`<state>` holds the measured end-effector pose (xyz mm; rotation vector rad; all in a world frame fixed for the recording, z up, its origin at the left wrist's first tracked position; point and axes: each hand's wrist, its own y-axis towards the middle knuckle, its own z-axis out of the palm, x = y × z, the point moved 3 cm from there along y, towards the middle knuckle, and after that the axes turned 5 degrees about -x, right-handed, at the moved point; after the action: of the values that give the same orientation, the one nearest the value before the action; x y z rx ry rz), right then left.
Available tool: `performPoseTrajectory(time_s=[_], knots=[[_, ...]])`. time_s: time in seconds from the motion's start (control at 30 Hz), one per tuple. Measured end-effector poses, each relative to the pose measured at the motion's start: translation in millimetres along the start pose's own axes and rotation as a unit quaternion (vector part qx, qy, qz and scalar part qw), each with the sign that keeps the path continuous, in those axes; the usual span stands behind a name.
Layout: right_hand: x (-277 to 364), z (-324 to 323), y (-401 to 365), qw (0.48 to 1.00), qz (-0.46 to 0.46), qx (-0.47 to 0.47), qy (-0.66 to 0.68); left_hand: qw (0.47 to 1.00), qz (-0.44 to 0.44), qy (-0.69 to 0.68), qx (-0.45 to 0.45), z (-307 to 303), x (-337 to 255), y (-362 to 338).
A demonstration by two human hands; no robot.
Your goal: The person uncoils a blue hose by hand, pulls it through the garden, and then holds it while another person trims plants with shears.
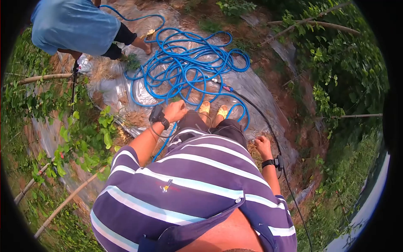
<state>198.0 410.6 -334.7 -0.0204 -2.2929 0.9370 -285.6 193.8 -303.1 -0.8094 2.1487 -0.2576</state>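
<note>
My left hand hangs in front of my left thigh with its fingers loosely curled, and nothing shows in it. A watch and a small black device are strapped at that wrist, with a thin cord looping from it. Beyond my feet, a big tangle of blue hose lies on the ground. My right hand is low at my right side, its fingers also curled and no object visible in them. Close to it runs a black pipe, joined to the blue hose by a connector.
Silvery plastic sheeting covers the ground between leafy plants. Another person in a blue shirt stands at the upper left, bare foot close to the hose. Bamboo poles lean among the plants on the left.
</note>
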Motion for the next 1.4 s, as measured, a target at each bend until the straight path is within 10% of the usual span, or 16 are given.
performPoseTrajectory(time_s=[0.2, 0.23, 0.27, 0.33, 0.6, 0.93, 1.4], knots=[[-53, -14, 62, 0.982, 0.093, 0.103, -0.126, 0.97, -0.128, -0.166, -0.122, -20, 58, -49], [-121, -7, 108, 0.932, -0.22, 0.084, -0.276, 0.962, -0.136, -0.183, -0.153, -12, 61, -58], [-95, -15, 109, 0.932, -0.223, 0.079, -0.275, 0.942, -0.162, -0.252, -0.147, 1, 69, -65], [-25, -37, 103, 0.984, 0.079, 0.086, -0.134, 0.933, -0.175, -0.283, -0.137, 24, 74, -78], [113, -45, 138, 0.997, -0.045, 0.066, -0.011, 0.931, -0.22, -0.278, -0.084, 80, 112, -57], [233, -83, 193, 0.99, -0.014, 0.095, 0.101, 0.891, -0.044, -0.333, -0.306, -7, -15, 42], [302, -116, 511, 0.948, -0.234, 0.171, -0.127, 0.826, -0.141, -0.336, -0.431, 66, -130, 220]])
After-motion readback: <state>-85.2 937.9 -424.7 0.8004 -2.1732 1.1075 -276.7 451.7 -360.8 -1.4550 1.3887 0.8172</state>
